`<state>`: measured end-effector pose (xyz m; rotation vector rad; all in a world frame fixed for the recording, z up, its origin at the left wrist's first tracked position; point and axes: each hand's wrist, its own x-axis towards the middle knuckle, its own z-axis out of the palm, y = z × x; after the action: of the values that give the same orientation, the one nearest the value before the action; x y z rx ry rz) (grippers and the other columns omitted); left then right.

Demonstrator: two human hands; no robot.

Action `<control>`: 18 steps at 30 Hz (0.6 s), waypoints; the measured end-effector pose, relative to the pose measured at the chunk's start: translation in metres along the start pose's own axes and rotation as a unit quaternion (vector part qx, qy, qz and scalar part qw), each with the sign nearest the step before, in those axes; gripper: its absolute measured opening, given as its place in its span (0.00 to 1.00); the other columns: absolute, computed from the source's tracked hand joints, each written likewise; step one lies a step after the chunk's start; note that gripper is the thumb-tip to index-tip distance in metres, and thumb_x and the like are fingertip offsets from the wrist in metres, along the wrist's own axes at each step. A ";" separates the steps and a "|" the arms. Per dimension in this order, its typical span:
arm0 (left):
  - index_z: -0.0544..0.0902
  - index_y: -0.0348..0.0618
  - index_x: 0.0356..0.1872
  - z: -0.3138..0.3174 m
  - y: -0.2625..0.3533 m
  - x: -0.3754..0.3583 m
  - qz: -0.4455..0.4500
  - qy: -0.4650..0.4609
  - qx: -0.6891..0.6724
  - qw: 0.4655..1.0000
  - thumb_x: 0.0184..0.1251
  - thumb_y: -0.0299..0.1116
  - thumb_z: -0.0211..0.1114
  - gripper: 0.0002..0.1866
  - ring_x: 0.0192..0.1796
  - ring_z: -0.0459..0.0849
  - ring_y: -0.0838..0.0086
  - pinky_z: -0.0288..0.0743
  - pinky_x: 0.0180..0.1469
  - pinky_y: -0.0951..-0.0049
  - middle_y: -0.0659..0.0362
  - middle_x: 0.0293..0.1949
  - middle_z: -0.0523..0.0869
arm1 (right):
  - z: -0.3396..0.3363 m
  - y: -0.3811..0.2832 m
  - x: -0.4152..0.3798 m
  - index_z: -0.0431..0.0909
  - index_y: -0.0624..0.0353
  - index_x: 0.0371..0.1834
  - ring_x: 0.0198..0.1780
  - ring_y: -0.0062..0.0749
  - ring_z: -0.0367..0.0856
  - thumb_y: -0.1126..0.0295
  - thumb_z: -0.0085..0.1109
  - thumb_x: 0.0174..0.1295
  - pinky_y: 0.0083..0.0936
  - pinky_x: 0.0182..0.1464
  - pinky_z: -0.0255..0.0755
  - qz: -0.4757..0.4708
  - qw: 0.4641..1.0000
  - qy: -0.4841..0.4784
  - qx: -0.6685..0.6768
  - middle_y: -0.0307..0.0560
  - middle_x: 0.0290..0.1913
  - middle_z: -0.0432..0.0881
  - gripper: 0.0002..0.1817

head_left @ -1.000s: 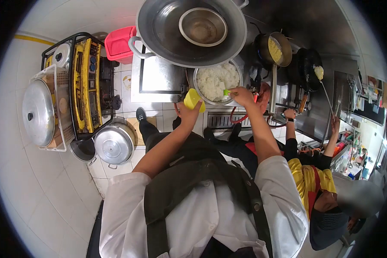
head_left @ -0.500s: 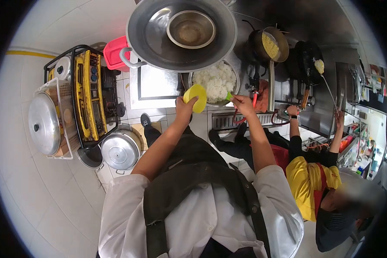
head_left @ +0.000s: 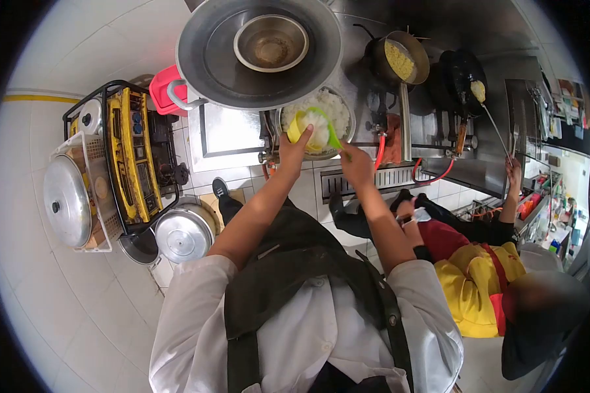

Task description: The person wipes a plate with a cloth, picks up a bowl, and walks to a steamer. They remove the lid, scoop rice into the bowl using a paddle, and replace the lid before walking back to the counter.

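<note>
Over the pot (head_left: 353,130) of cooked white rice (head_left: 338,107), my left hand (head_left: 296,147) grips a small yellow bowl (head_left: 295,123). My right hand (head_left: 356,167) is closed on the handle of a green rice paddle (head_left: 334,140). Its blade is tilted at the bowl's mouth with a mound of white rice against it; whether the rice rests in the bowl or on the blade is hard to separate. Just beyond stands a large metal pan (head_left: 200,59) with a smaller metal bowl (head_left: 271,64) inside it.
At right, a pan (head_left: 421,60) holds yellow food, beside a dark wok (head_left: 457,78). A co-worker in yellow and red (head_left: 469,281) reaches a long utensil (head_left: 495,128) into the wok. A yellow generator (head_left: 130,157), lidded pot (head_left: 182,232) and red container (head_left: 162,92) stand left.
The green paddle has risen from the pot to the yellow bowl, bringing rice. My left hand has shifted slightly right and tipped the bowl. The co-worker's nearer hand has drawn back from the stove.
</note>
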<state>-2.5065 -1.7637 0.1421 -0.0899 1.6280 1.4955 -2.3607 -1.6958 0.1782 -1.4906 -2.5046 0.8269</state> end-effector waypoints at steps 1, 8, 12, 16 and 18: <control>0.70 0.30 0.44 0.002 0.001 0.001 -0.003 0.000 -0.020 1.000 0.46 0.48 0.69 0.33 0.41 0.76 0.70 0.70 0.43 0.75 0.51 0.40 0.77 | 0.002 -0.006 -0.004 0.75 0.49 0.47 0.39 0.43 0.77 0.67 0.50 0.53 0.33 0.40 0.71 -0.011 1.000 0.009 -0.011 0.49 0.38 0.79 0.16; 0.64 0.34 0.51 0.006 0.006 0.016 -0.049 0.004 -0.107 0.993 0.50 0.50 0.66 0.35 0.46 0.73 0.72 0.70 0.44 0.73 0.51 0.45 0.72 | 0.004 -0.032 -0.018 0.73 0.53 0.49 0.33 0.43 0.76 0.78 0.46 0.48 0.34 0.35 0.71 -0.098 0.991 0.043 -0.080 0.49 0.31 0.75 0.22; 0.64 0.41 0.53 0.006 0.005 0.016 -0.067 -0.118 -0.246 0.960 0.53 0.52 0.61 0.33 0.52 0.71 0.69 0.68 0.49 0.68 0.54 0.48 0.72 | 0.003 -0.045 -0.035 0.70 0.53 0.52 0.34 0.45 0.76 0.79 0.45 0.48 0.36 0.36 0.71 -0.100 0.988 0.017 -0.113 0.50 0.31 0.75 0.24; 0.67 0.45 0.53 -0.001 0.024 0.003 -0.157 -0.232 -0.362 0.889 0.57 0.56 0.52 0.29 0.55 0.69 0.64 0.64 0.55 0.62 0.57 0.53 0.71 | -0.028 -0.052 -0.030 0.71 0.53 0.51 0.35 0.48 0.77 0.77 0.45 0.51 0.38 0.36 0.70 -0.062 0.994 -0.012 -0.094 0.53 0.35 0.77 0.22; 0.68 0.46 0.53 -0.003 0.027 0.002 -0.184 -0.238 -0.394 0.869 0.58 0.57 0.47 0.29 0.56 0.69 0.64 0.63 0.56 0.61 0.56 0.54 0.71 | -0.062 -0.054 -0.024 0.72 0.54 0.50 0.35 0.48 0.77 0.74 0.46 0.52 0.39 0.35 0.70 -0.075 0.997 0.026 -0.022 0.55 0.34 0.78 0.19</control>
<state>-2.5257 -1.7580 0.1607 -0.4217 0.5016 1.6193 -2.3682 -1.7115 0.2625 -1.2976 -2.5736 0.7038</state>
